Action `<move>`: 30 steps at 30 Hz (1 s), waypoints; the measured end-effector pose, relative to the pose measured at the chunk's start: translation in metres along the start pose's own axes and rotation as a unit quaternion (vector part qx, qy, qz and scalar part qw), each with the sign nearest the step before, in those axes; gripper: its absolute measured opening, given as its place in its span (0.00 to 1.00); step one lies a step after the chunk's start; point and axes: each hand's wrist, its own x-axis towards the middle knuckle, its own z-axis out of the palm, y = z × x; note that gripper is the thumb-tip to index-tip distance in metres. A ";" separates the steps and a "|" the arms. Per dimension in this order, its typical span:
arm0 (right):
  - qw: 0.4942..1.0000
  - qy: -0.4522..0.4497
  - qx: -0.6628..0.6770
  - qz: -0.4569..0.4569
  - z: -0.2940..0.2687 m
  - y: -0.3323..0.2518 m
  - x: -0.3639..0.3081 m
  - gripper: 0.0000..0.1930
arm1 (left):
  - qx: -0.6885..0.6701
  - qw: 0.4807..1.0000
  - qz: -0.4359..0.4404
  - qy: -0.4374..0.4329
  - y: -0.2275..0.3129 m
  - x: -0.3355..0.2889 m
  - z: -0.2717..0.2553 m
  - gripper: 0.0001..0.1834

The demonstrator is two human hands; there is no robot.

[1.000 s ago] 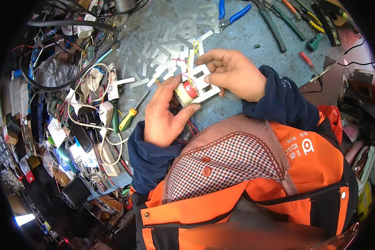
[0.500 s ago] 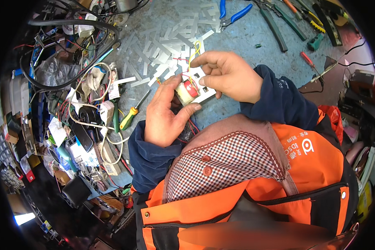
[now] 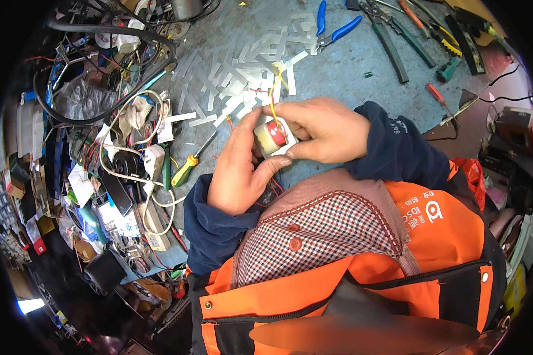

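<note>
— Hands, two: left hand [image 3: 237,168] clamped on a red-and-cream coil [image 3: 269,141], right hand [image 3: 331,131] on its white plate [image 3: 288,134]; thumb tips close together, coil between the palms, above the bench [image 3: 331,74].
— Handling?
— Even pressure from both sides seems best; yellow wire [image 3: 272,94], rising beside the right fingers, wants keeping unpinched.
— Margins?
— Forward: loose metal strips [image 3: 240,80], just beyond the fingers. Left: yellow-handled screwdriver [image 3: 185,172], near the wrist. Right: bench surface, reaching toward a red-handled screwdriver [image 3: 435,93]; judged the easier side. Near edge: hidden behind clothing.
</note>
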 end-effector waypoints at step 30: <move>0.999 0.035 -0.035 0.004 0.016 0.000 0.006 0.36 | 0.208 0.956 0.079 -0.190 -0.014 0.274 -0.071 0.11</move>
